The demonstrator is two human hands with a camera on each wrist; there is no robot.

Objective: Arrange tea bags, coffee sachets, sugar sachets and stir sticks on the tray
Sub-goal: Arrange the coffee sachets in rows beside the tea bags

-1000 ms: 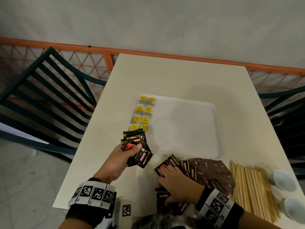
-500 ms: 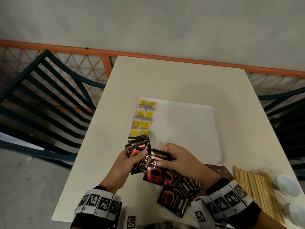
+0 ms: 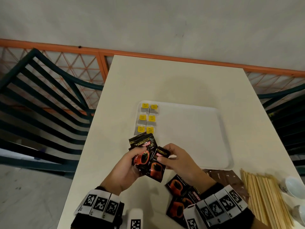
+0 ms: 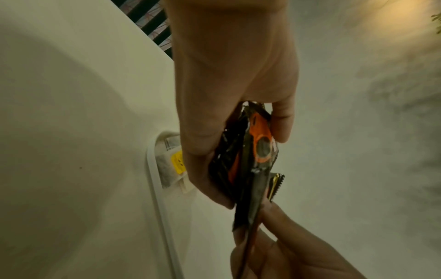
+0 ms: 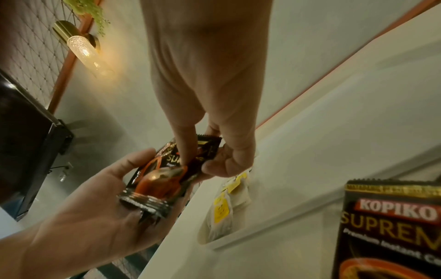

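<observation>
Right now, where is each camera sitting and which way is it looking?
Head: on the head, looking down at the table; shows both hands, left hand and right hand.
Left wrist: along the left hand at its coffee sachets.
Right wrist: along the right hand toward the sachets.
All three share the sachets, the tea bags and the tray.

Glossy, seemingly foil coffee sachets (image 3: 145,156)
</observation>
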